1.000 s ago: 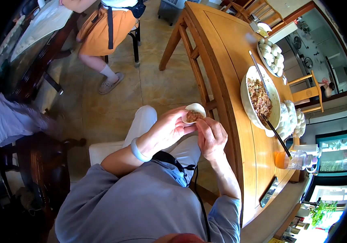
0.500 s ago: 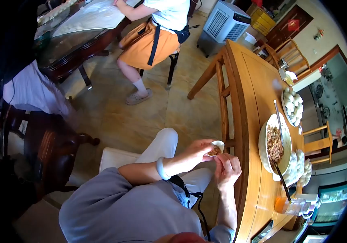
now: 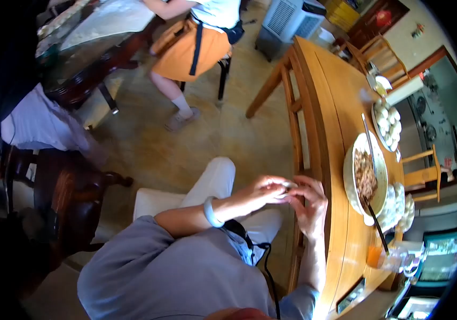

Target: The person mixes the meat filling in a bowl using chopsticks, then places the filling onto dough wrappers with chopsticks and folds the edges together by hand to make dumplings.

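Observation:
A small dumpling (image 3: 288,186) with a pale dough wrapper is pinched between my two hands above my lap, mostly hidden by the fingers. My left hand (image 3: 267,188), below a light bracelet, is closed on it from the left. From the right, the fingertips of my right hand (image 3: 309,201) press at the wrapper's edge. To the right on the wooden table stands a white bowl (image 3: 349,181) of brown minced filling (image 3: 365,180). Dark chopsticks (image 3: 378,230) and a metal utensil (image 3: 368,134) lean in the bowl.
A plate of white round pieces (image 3: 387,125) lies behind the bowl, and more pale pieces (image 3: 396,205) sit beside it. Nearer me are a container of orange liquid (image 3: 376,257) and a phone (image 3: 351,295). A seated person in orange (image 3: 203,56) is at another table; an air cooler (image 3: 287,26) stands beyond.
Half a second ago the wrapper was open with filling showing. Now my fingers have closed over it and the right hand has come up around its edge. The view has shifted slightly.

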Available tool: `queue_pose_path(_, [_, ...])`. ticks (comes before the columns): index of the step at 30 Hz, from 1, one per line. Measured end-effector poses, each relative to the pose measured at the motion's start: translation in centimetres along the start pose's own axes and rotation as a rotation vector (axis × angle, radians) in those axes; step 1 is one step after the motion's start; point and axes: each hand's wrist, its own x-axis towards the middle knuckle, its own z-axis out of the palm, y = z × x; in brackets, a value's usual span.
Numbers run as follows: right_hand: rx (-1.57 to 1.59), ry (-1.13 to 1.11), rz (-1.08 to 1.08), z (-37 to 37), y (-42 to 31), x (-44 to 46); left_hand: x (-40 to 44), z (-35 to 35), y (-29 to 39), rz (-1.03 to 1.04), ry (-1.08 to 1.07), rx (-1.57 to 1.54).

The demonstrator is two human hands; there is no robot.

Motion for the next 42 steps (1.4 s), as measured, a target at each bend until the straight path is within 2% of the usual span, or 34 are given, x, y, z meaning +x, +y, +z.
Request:
queue_pose_path(7, [0.145,-0.001,0.090,-0.8,0.3,-0.1,0.2,0.5,1.4,-0.060,-0.063,-0.195])
queue_pose_path(18, [0.092,-0.005,-0.014,-1.1,1.1,-0.2,0.5,0.4,1.5,-0.139,-0.055,-0.261])
queue_pose_path(24, [0.195,0.002,0.031,-0.8,1.5,-0.8,0.5,0.8,1.8,-0.149,-0.065,-0.272])
queue_pose_path(27, [0.154,0.044,-0.034,-0.6,1.8,-1.0,0.5,0.8,1.6,-0.173,-0.044,-0.298])
queue_pose_path(36, [0.183,0.054,0.072,-0.6,1.0,-1.6,0.5,0.9,1.4,-0.179,-0.063,-0.295])
queue_pose_path(42, [0.141,0.028,0.019,-0.8,1.2,-1.7,0.5,1.3,1.0,-0.150,-0.068,-0.262])
